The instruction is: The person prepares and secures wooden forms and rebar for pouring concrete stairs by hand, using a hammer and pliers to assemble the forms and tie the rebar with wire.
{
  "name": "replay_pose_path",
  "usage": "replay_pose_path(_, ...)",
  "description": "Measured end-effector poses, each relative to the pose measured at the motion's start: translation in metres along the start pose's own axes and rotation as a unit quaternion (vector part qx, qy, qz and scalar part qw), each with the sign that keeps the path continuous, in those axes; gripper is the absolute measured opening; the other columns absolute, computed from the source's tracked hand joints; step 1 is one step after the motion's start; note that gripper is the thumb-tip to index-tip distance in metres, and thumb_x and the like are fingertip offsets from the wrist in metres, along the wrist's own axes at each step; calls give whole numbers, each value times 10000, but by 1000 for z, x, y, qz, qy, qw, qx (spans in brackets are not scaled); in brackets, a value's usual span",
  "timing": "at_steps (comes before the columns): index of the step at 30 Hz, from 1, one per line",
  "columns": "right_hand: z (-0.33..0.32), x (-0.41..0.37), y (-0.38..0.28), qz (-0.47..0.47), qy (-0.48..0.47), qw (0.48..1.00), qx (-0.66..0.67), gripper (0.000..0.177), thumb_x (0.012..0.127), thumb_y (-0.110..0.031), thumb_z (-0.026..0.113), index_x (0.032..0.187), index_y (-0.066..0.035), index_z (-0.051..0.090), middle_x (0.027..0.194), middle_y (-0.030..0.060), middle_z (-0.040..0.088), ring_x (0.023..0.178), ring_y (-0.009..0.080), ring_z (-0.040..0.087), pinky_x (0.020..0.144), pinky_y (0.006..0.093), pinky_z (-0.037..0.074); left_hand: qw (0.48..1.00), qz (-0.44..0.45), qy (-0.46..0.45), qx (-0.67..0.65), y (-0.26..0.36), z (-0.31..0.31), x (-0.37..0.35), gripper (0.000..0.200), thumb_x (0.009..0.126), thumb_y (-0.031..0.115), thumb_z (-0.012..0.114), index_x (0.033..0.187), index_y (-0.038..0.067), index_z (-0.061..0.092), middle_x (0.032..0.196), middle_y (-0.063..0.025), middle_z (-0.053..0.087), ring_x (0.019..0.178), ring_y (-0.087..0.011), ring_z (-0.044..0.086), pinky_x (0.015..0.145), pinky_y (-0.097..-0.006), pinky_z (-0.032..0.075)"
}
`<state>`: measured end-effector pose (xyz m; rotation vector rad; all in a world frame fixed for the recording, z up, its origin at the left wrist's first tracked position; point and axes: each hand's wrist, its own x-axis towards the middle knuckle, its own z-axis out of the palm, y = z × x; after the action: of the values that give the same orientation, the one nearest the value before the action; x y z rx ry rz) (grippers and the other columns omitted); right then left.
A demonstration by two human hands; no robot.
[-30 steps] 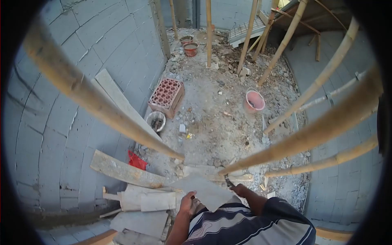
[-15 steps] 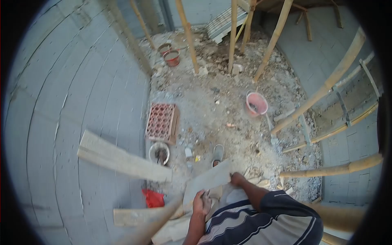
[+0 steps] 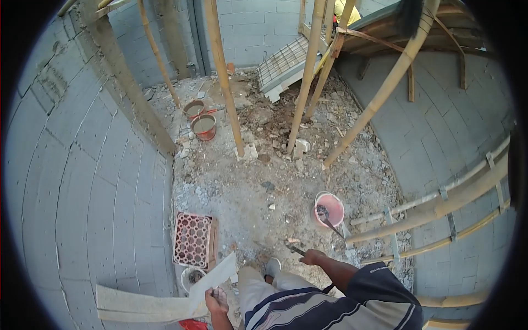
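The board [image 3: 215, 279] is at the person's front left, slanting across the view of the white bucket [image 3: 184, 280] below the crate [image 3: 209, 240]. The left hand [image 3: 216, 301] is closed on its near edge; the right hand [image 3: 312, 257] grasps a dark tool [image 3: 295, 249], held out over the ground [image 3: 275, 190], well apart from the board.

With one hand on the board, a firm hold near its middle should limit tipping, and its far corner wants care near the crate. The tool is best pointed away from the legs [image 3: 252, 286].

The board looks pale, flat and thin, with fairly straight edges. Its near end overlaps a plank [image 3: 140, 308] in view; whether they touch, I cannot tell. Farther out are the pink bucket [image 3: 335, 208] and bamboo poles [image 3: 226, 82].
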<state>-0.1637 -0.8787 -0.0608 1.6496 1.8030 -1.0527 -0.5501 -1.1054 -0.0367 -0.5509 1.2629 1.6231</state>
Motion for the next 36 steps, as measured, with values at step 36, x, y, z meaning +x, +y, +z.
replay_pose_path(36, -479, 423, -48, 276, -21, 895, 349, 624, 784, -497, 615, 1006, 85, 660, 1017, 302, 648, 986, 391, 650, 811, 417, 525, 883, -174, -215, 380, -25, 997, 412, 95, 838, 181, 542, 831, 86, 555, 755, -52, 564, 664, -185, 580, 605, -338, 507)
